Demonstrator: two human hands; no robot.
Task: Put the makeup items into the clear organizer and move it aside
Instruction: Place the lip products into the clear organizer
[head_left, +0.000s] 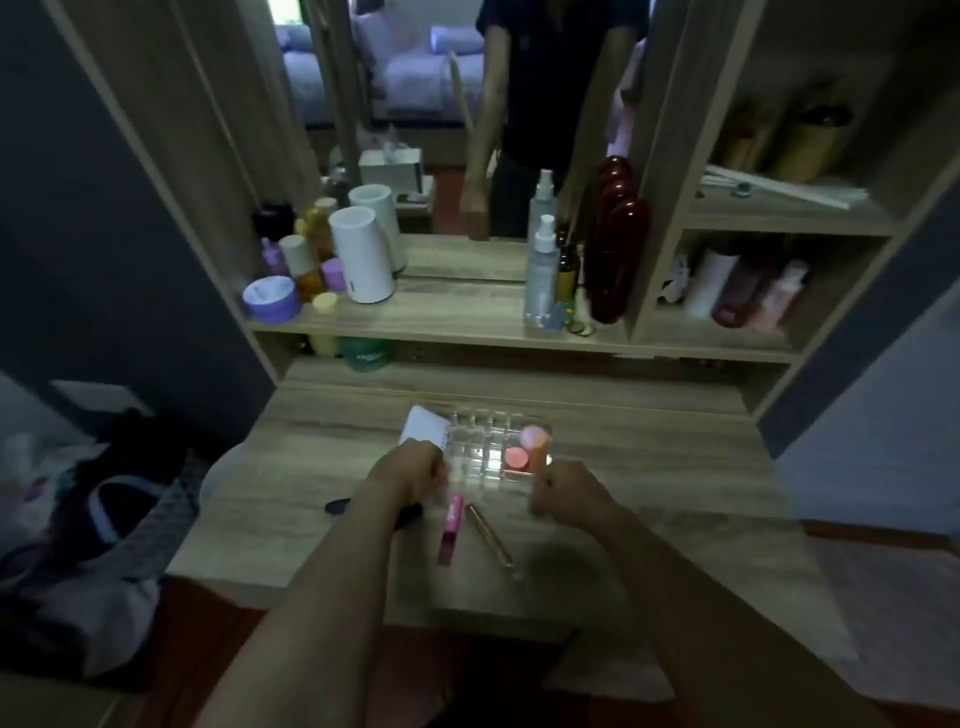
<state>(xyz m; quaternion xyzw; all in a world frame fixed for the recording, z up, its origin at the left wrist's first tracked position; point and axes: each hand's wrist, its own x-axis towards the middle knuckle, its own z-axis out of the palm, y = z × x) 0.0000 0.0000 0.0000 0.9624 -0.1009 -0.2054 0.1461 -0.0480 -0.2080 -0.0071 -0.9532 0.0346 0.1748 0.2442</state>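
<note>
Head view, clear organizer (488, 447) mid-desk (675, 467), both hands (410, 475) flanking it

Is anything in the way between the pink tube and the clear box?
Nothing visible blocks it. The pink tube lies on the desk just in front of the clear organizer, with bare wood between. The left hand sits beside that path, not across it.

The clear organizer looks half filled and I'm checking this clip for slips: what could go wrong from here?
The pink tube and the slim gold stick lie loose on the desk just in front of the clear organizer; either of the hands could knock them toward the near edge. The tall orange bottle standing in the organizer's right corner might tip when it is slid aside.
</note>
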